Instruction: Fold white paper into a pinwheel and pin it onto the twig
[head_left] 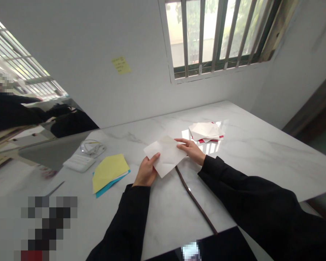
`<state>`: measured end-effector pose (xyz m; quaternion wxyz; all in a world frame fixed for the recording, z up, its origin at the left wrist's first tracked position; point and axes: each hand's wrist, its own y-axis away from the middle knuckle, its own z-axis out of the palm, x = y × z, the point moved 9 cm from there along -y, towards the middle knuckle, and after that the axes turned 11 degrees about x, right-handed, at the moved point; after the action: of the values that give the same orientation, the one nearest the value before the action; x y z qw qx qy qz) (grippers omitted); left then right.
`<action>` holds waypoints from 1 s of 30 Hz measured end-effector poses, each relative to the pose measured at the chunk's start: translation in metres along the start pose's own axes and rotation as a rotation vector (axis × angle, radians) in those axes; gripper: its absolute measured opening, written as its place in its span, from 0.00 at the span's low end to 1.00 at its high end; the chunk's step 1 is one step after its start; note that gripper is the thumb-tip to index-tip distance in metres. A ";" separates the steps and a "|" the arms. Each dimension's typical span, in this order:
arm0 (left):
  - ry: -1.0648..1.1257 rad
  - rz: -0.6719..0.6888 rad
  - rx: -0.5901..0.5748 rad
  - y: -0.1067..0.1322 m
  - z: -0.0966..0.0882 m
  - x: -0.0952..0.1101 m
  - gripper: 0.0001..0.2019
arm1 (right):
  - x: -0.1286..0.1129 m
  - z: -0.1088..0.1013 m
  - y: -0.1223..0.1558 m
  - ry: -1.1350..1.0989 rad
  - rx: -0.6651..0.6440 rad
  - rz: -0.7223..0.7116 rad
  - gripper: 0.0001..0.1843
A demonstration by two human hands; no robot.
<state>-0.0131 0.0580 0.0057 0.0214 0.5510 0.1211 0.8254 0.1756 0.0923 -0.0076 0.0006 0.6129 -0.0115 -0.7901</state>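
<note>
The head camera looks down at a big white marble table (pixel 263 152) with soft gray lines in it. The left hand (pixel 146 171) and the right hand (pixel 191 150) both hold a thin white paper sheet (pixel 166 155) up above the table, near the middle of the view. The left hand is half closed, with its thumb on top of the near edge of the sheet. The right hand pinches the far edge, and its fingers are stretched out long. The sheet has fold lines in it, so it looks folded and opened out again.

Past the right hand lies a pile of folded white paper (pixel 206 130) with red paper (pixel 200 140) poking out under it. That pile looks like folded work. Left of the hands, a yellow paper sheet (pixel 110 173) lies on a blue paper sheet (pixel 111 185). Both look flat, with no folded shape yet. A long brown cord (pixel 195 199) lies below the right hand, and a white plastic box (pixel 78 162) sits farther left.
</note>
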 end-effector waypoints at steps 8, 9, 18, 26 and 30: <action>-0.047 -0.065 0.065 0.001 0.000 -0.008 0.11 | -0.013 -0.015 -0.005 0.154 0.155 -0.141 0.22; -0.045 -0.067 0.074 0.001 -0.001 -0.007 0.11 | -0.012 -0.017 -0.005 0.137 0.166 -0.121 0.22; 0.000 -0.068 0.100 -0.002 -0.006 -0.006 0.11 | 0.012 -0.005 0.005 -0.183 0.146 0.239 0.15; 0.056 -0.038 0.198 -0.005 -0.015 0.000 0.11 | 0.006 -0.008 0.004 0.069 0.091 0.160 0.19; 0.083 -0.008 0.282 -0.006 -0.022 0.006 0.10 | 0.005 -0.008 0.004 0.204 0.050 0.130 0.20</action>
<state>-0.0362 0.0609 0.0013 -0.0581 0.5133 0.2390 0.8222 0.1824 0.0883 -0.0147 0.0377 0.6877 -0.0708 -0.7215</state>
